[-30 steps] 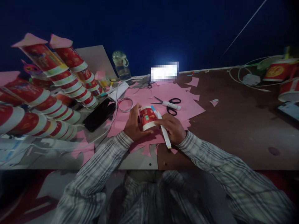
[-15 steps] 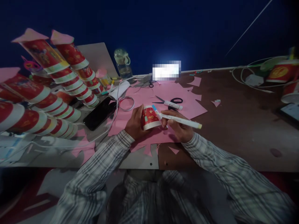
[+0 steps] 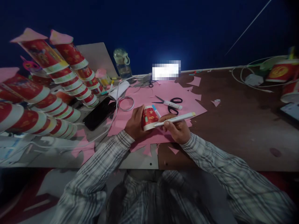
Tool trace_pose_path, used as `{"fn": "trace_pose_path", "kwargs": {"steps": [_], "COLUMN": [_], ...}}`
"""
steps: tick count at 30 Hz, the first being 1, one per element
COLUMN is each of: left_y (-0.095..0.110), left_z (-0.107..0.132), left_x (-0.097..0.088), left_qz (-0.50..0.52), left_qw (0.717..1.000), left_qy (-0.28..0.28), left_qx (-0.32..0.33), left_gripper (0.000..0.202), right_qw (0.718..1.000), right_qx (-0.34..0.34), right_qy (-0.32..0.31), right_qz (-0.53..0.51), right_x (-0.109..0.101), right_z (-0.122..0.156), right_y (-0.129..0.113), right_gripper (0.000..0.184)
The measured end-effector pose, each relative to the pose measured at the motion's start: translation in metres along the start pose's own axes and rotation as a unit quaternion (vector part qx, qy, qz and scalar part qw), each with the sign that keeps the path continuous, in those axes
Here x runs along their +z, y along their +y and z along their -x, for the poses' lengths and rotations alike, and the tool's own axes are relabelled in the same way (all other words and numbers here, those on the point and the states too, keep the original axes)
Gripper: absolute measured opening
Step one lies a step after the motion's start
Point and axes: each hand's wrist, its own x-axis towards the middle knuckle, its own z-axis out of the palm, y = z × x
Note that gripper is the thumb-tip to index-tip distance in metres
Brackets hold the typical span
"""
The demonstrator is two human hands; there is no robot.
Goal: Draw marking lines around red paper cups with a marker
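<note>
My left hand [image 3: 135, 124] is wrapped round the left side of a red paper cup [image 3: 149, 117] with a white rim at its lower end. In my right hand [image 3: 178, 130] is a white marker [image 3: 181, 118] with a yellow end, its tip at the cup's lower right edge. Between the cup and my right fingers shows a blue marker cap [image 3: 154, 109]; what it is attached to is partly hidden. Just beyond lie black-handled scissors [image 3: 173, 110] with a white glue stick [image 3: 173, 105] across them. Pink paper [image 3: 144, 93] is spread beneath.
Tall stacks of red and white cups [image 3: 63, 76] with pink cone tops stand at left. Near them are a black phone [image 3: 99, 115], a tape roll [image 3: 126, 103], a water bottle [image 3: 122, 63] and a white cable [image 3: 116, 109]. Pink scraps [image 3: 83, 146] are scattered about.
The marker in my right hand has swung so its yellow end is higher, and its tip has come down to the cup's lower edge. My left hand keeps the cup in nearly the same place.
</note>
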Motion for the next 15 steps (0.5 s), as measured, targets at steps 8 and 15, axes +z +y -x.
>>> {"fn": "trace_pose_path", "kwargs": {"steps": [8, 15], "left_y": [0.002, 0.0037], "left_z": [-0.0008, 0.0011], "left_x": [-0.002, -0.003], "left_qz": [0.003, -0.002], "left_qw": [1.0, 0.999], "left_qy": [-0.023, -0.022], "left_qx": [-0.022, -0.026], "left_gripper": [0.095, 0.099], "right_qw": [0.998, 0.998], "right_qx": [-0.017, 0.025], "right_qy": [-0.017, 0.059], "right_qz": [0.053, -0.014], "right_x": [-0.0012, 0.0007], "right_z": [0.0003, -0.0009], "right_y": [-0.0012, 0.0017], "right_gripper": [0.036, 0.038]}}
